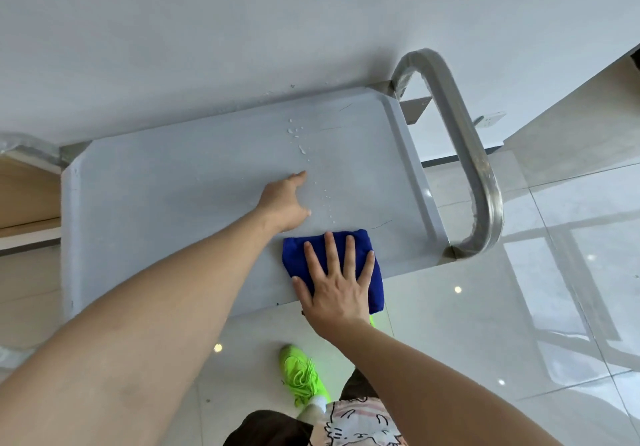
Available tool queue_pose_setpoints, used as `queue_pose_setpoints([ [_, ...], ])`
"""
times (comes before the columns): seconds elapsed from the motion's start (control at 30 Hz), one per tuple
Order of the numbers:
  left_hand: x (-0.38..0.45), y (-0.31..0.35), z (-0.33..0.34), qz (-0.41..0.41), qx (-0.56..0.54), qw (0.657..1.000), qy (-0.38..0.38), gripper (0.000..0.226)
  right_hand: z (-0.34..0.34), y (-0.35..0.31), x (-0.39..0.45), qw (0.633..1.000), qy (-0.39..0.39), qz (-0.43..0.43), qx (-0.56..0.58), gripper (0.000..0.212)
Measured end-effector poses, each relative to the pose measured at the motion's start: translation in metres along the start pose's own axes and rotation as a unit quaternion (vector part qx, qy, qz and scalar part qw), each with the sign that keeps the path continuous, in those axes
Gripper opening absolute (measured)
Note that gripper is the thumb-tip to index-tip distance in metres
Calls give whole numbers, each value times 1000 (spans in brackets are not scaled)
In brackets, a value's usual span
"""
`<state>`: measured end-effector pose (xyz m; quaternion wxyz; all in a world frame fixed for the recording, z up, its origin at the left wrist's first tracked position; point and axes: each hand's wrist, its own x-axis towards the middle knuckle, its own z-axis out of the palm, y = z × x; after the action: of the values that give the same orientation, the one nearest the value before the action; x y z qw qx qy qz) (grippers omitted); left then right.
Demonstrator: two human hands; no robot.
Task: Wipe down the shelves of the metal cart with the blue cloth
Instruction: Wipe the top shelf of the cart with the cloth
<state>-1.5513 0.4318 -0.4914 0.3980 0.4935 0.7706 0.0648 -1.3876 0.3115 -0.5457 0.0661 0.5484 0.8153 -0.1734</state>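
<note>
We see the right hand (337,286) lying flat with its fingers (330,251) straight and spread apart, pressing down on the blue cloth (372,272). The cloth is folded into a thick pad and sits on the near edge of the cart's top shelf (173,203), toward the handle end, with one corner hanging just over the rim. The left hand (284,203) reaches farther in over the same shelf, its forefinger stretched toward the far side and its thumb out to the right; its other fingers are hidden from us, so we cannot tell how they lie, but the hand holds nothing. It sits just beyond the cloth, apart from it.

Right of that left hand, a trail of water droplets (300,144) runs across the grey surface from the far side toward the cloth. A few thin dark scratches mark the shelf near the droplets. At the right end of the cart a looped steel handle (467,155) rises, wrapped in clear film.

The cart stands against a pale wall (242,30). A wooden cabinet (27,189) is to its left, and a wall socket (493,118) shows beyond the handle. Below us, glossy floor tiles (519,307) reflect ceiling lights, and a bright green shoe (303,373) stands near the cart's near edge.
</note>
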Motion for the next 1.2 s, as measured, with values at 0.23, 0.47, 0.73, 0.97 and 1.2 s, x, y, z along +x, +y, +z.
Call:
queue_pose_setpoints([
  [0.23, -22, -59, -14, -20, 60, 989, 132, 64, -11, -14, 58, 999, -10, -16, -37, 77],
  [0.47, -11, -75, -23, -33, 183, 981, 54, 98, -12, -22, 106, 999, 41, 5, -28, 76],
  [0.73, 18, -62, -20, -30, 203, 977, 57, 100, -31, -33, 195, 998, 53, 6, -30, 79],
  [0.97, 18, -63, -20, -43, 223, 973, 39, 105, -59, -47, 274, 998, 58, 15, -24, 81],
  [1.2, 21, -62, -19, -49, 233, 971, 30, 103, -66, -54, 298, 997, 75, 3, -29, 81],
])
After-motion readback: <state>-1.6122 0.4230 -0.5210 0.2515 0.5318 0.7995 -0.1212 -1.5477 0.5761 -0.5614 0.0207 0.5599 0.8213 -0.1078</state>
